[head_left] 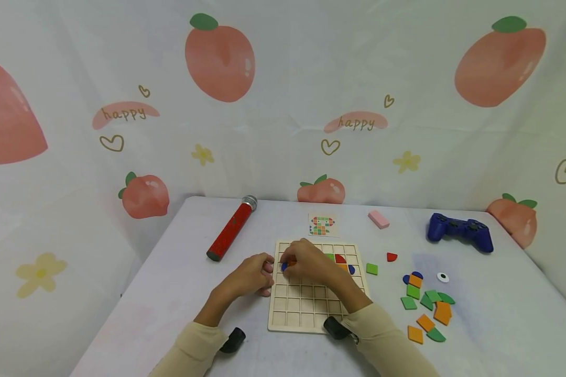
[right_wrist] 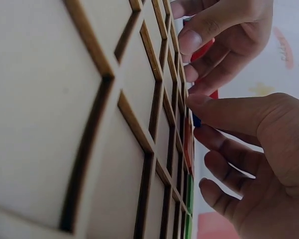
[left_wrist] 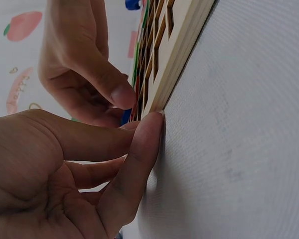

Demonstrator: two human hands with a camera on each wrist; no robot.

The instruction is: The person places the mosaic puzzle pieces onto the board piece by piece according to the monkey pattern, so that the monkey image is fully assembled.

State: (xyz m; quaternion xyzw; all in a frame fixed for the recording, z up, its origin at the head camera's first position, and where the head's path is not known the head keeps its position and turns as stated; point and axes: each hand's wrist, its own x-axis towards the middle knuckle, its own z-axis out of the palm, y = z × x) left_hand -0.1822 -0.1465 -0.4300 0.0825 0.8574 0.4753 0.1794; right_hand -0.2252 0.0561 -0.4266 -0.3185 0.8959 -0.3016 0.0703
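While the right hand [head_left: 309,263] pinches the blue piece [head_left: 284,267] between thumb and forefinger, the piece sits at about 10 o'clock on the grid board [head_left: 292,319]; from the right hand's middle it lies at 9 o'clock, from the left hand [head_left: 252,276] at roughly 3 o'clock; right hand is the nearer one, touching it, left just beside, past the board's rim; left thumb and forefinger look curled onto the board's edge at 9 o'clock, gripping it; piece mostly covered by fingers, so can't tell its long axis or whether it's fully seated in a cell; patterned card [head_left: 322,225] at 12 o'clock beyond the board; loose pieces [head_left: 432,296] at 4 o'clock from the right hand, well apart from both hands
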